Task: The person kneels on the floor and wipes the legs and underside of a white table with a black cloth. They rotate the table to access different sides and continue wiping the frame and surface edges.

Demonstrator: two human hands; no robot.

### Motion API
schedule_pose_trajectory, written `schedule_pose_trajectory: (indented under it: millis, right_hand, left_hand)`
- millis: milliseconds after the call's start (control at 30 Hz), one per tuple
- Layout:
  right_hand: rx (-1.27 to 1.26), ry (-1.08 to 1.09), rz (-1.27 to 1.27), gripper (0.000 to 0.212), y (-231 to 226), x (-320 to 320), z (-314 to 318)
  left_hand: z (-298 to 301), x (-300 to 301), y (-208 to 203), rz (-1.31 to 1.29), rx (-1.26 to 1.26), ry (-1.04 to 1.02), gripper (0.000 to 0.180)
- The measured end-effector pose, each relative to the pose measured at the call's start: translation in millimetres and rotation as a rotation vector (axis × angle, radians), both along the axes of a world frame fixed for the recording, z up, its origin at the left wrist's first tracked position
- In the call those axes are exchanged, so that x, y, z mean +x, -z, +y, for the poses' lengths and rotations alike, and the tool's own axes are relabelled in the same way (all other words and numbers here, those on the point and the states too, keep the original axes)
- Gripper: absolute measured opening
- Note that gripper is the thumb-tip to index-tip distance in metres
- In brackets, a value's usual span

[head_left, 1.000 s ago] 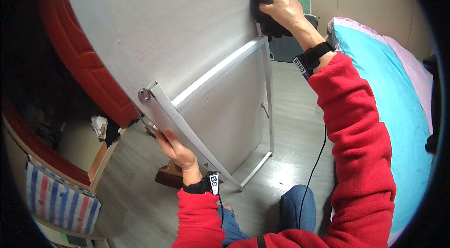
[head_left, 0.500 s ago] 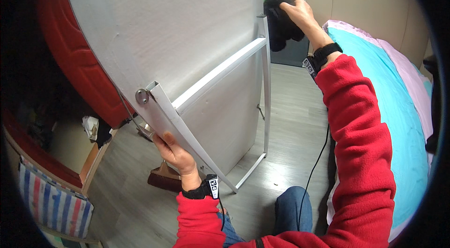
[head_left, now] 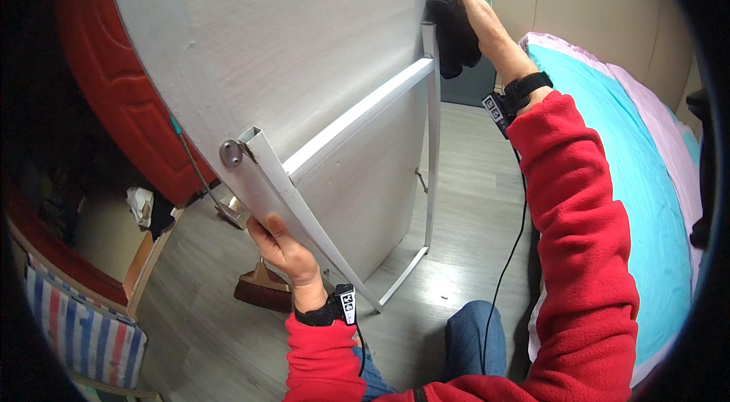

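A white panel like a folding table top [head_left: 304, 45] stands tilted on its edge in front of me, its pale metal leg frame [head_left: 357, 117] folded out on the near face. My left hand [head_left: 287, 251] is closed round the panel's lower left edge, beside the frame's hinge. At the far right edge my right hand [head_left: 480, 16] is on a bunched black cloth [head_left: 454, 41], which hangs against the panel by the top of the leg. Most of that hand's fingers are hidden by the cloth.
Behind the panel's lower left are a brown broom [head_left: 262, 288] and a dustpan [head_left: 230, 210]. A red door [head_left: 125, 75] is at the left, above a striped bag [head_left: 84, 326]. A bed with a turquoise and pink cover [head_left: 608, 144] lines the right. A black cord [head_left: 506, 265] hangs from my right wrist.
My right hand has shifted slightly left and up with the black cloth, its back now turned more to view. The left hand keeps its hold; the panel has barely moved.
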State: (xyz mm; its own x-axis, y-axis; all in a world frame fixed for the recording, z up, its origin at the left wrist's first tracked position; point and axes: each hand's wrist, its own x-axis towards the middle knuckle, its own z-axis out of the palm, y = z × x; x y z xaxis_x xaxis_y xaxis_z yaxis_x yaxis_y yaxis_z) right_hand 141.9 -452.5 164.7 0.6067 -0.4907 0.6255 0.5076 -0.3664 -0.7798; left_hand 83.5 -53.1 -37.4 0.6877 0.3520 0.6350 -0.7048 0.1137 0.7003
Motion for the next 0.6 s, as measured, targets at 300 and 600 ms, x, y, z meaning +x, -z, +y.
schedule_pose_trajectory:
  millis: [300, 600]
  right_hand:
    - [-0.262, 0.434, -0.032, 0.077, 15.4, 11.4, 6.3]
    - [-0.098, -0.115, 0.360, 0.057, 2.2, -5.9, -0.6]
  left_hand:
    - [2.3, -0.2, 2.3, 0.021, 0.024, 0.009, 0.051]
    - [-0.2, -0.6, 0.4, 0.017, 0.006, -0.033, 0.052]
